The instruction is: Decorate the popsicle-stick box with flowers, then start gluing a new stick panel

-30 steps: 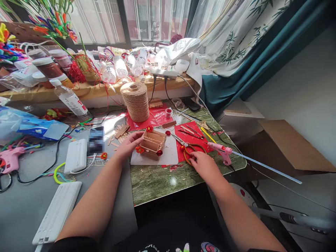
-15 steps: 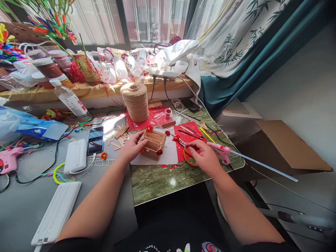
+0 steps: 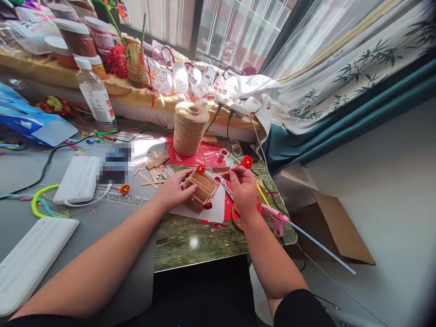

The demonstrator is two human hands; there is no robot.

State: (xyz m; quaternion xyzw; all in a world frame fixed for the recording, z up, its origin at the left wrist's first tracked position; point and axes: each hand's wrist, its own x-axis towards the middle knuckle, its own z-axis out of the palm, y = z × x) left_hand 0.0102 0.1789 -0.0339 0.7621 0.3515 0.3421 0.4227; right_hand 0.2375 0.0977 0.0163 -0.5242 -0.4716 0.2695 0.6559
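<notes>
"Two things held: which?"
"The right hand (image 3: 244,187) is pinched together on a red flower (image 3: 247,161), to the right of the wooden box (image 3: 206,184). The left hand (image 3: 177,188) is clamped on the box's left side."
"What surrounds the box?"
"White paper (image 3: 220,208) lies under it, scissors (image 3: 234,217) just to its right, the pink glue gun (image 3: 276,218) farther right. Behind it stands the twine spool (image 3: 190,129); loose wooden sticks (image 3: 158,169) lie to its left."

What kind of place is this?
Probably a craft corner by a window: there's a big spool of twine, a pink glue gun and a pile of flat wooden sticks.
</notes>
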